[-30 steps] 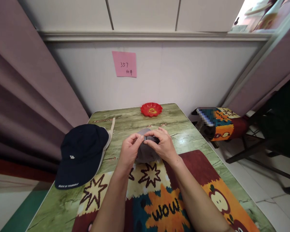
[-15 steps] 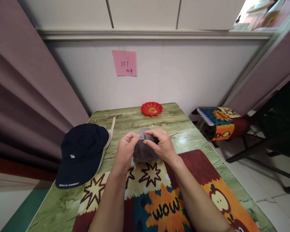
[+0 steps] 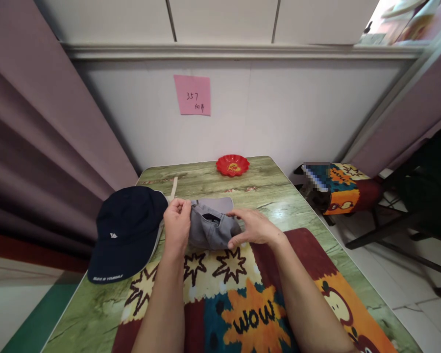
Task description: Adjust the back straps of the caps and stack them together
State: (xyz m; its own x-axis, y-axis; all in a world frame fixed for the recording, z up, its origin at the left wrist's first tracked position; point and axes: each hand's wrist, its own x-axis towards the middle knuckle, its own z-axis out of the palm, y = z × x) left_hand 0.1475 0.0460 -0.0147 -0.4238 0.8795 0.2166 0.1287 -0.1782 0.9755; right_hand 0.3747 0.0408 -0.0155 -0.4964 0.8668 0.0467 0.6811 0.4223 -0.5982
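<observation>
1 green table (image 3: 274, 189), white wall (image 3: 279, 108) behind; left hand (image 3: 178, 223) pinching gray cap (image 3: 209, 234), right hand (image 3: 255, 226) gripping its side.

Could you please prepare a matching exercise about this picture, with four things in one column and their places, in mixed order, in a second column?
Things:
1. Grey cap
2. Navy cap
3. Red dish
4. Pink note

Places:
A. Near the far edge of the table
B. On the wall
C. On the table, to the left of both hands
D. Between the left hand and the right hand

Pairs: 1-D, 2-C, 3-A, 4-B
</observation>
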